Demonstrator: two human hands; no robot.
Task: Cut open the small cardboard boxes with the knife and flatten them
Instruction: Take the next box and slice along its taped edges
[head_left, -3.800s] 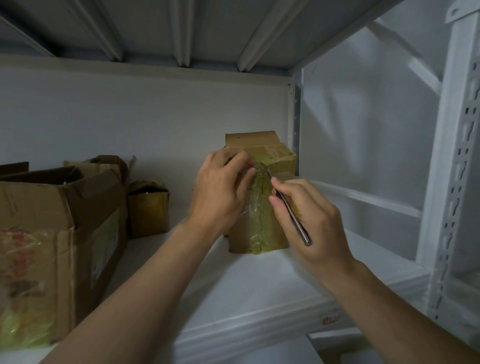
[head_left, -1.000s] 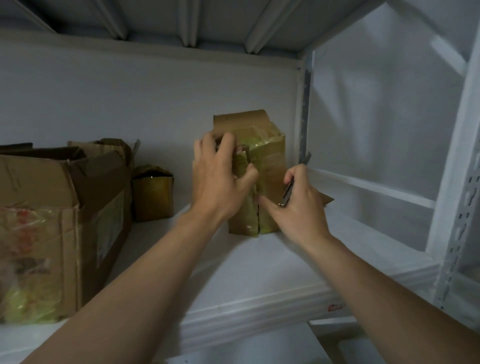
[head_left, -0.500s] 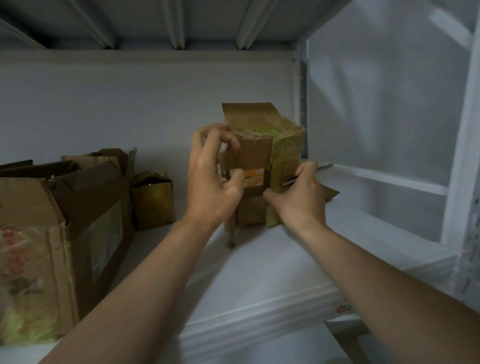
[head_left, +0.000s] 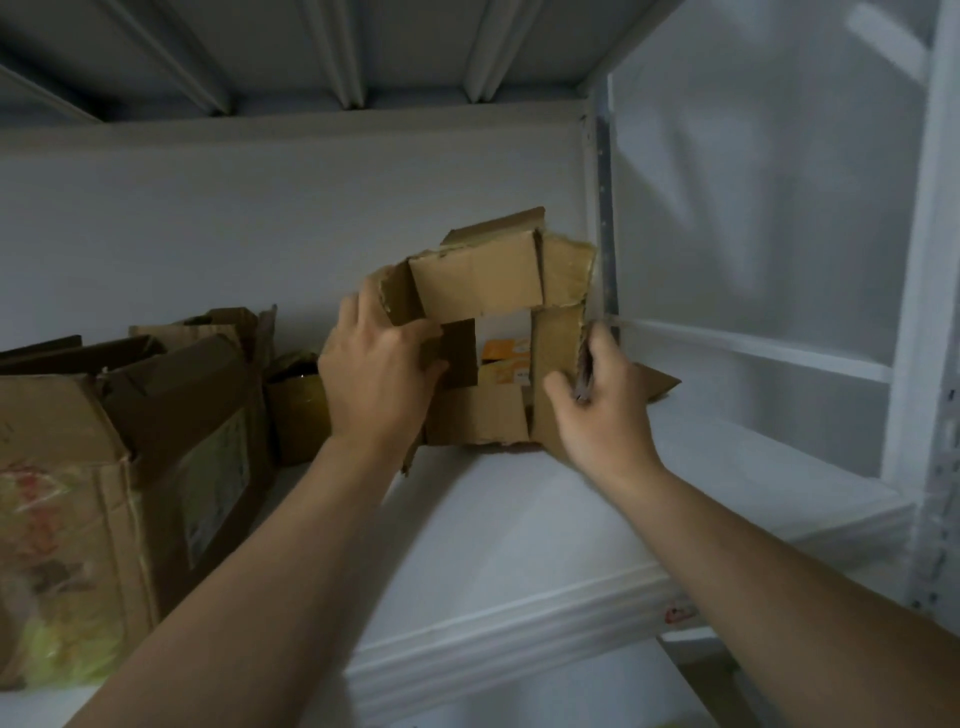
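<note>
Fingers (head_left: 400, 338) on box (head_left: 478, 280) and knife (head_left: 583, 371), white shelf (head_left: 519, 519)

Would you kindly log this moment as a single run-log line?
left hand: grips small cardboard box left flap | right hand: holds knife and right flap | box: flaps open, on shelf, unflattened

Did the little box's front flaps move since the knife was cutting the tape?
Yes. The left hand pulled the left flap leftward, away from the corner post; the right hand swung the right flap toward it.
</note>
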